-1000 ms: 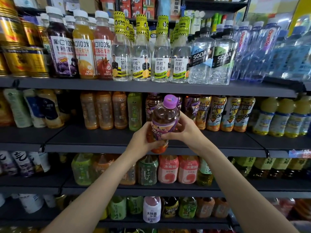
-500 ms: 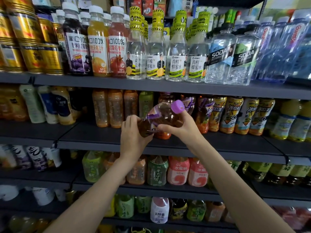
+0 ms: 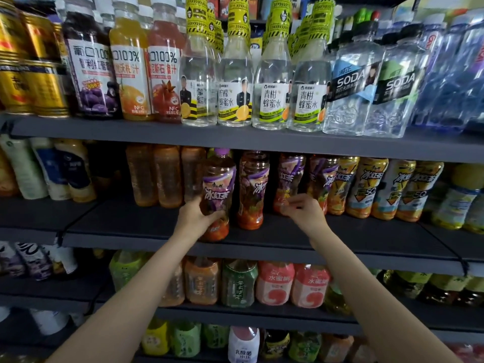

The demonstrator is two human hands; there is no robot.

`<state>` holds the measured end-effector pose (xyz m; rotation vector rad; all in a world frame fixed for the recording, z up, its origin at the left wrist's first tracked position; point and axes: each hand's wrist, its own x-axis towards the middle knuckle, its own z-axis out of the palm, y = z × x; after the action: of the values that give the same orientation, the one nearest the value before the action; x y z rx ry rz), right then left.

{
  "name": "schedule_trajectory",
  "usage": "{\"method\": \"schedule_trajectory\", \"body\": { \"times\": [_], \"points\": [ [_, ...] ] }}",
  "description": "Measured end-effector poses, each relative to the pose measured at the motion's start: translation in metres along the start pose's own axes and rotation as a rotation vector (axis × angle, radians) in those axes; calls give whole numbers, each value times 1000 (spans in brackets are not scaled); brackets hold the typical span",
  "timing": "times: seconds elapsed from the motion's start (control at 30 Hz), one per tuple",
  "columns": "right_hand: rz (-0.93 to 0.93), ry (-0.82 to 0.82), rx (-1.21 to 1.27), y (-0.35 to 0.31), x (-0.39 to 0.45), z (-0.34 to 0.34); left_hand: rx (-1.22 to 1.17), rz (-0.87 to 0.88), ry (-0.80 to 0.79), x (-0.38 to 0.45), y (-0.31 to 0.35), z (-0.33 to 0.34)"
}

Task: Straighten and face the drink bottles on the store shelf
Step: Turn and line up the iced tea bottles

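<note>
On the dark second shelf (image 3: 146,226), beneath a row of juice, honey-water and soda bottles, a line of purple-labelled iced tea bottles stands upright. At its left end, near the front edge, the purple-capped bottle (image 3: 218,184) stands with its label facing out. The left hand (image 3: 195,218) wraps its lower body, fingers curled round it. Beside it stands a second iced tea bottle (image 3: 252,189). The right hand (image 3: 303,209), loosely curled and half open, touches the base of a third bottle (image 3: 289,182); whether it grips it is unclear.
</note>
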<state>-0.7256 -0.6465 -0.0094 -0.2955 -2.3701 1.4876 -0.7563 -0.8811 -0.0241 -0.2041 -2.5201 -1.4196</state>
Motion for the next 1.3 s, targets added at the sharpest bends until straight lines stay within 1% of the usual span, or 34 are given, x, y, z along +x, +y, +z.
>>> {"method": "schedule_trajectory", "body": {
  "times": [0.1,0.23,0.4,0.47,0.57,0.73,0.8,0.83,0.87,0.9,0.93,0.97,1.0,1.07,1.1,1.13,1.2,1.23,1.3],
  "points": [
    [-57,79,-103,2,14,0,17,-63,39,17,1,12],
    [-81,184,-109,9,34,6,75,-116,110,27,5,27],
    [1,175,-54,8,64,25,69,-122,155,28,7,35],
    [20,199,-67,12,71,33,47,-116,162,27,7,36],
    [-12,233,-159,19,73,37,38,-88,180,25,7,38],
    [-24,192,-236,14,66,29,59,-97,211,24,9,41],
    [-37,181,-262,15,58,24,36,-113,301,12,13,47],
    [-49,174,-279,17,52,21,40,-91,386,2,13,50],
    [-62,169,-294,18,45,18,56,-18,471,-9,14,53],
    [-78,162,-311,19,38,13,70,90,512,-19,14,56],
    [-92,151,-332,18,30,9,68,202,501,-28,14,59],
    [-109,135,-350,18,23,5,53,288,444,-36,14,62],
    [-111,113,-351,15,16,0,29,335,355,-42,16,64],
    [-91,49,-275,10,1,-11,-59,323,142,-50,24,65],
    [-71,-9,-190,8,-8,-17,-132,267,22,-53,29,64],
    [-41,-78,-74,5,-18,-22,-221,176,-107,-56,34,64],
    [20,-216,216,-3,-44,-33,-424,-66,-338,-65,45,60],
    [51,-277,362,-7,-57,-38,-531,-183,-438,-70,51,57],
    [57,-360,524,-13,-73,-45,-763,-342,-585,-82,59,51]
  ]
}}
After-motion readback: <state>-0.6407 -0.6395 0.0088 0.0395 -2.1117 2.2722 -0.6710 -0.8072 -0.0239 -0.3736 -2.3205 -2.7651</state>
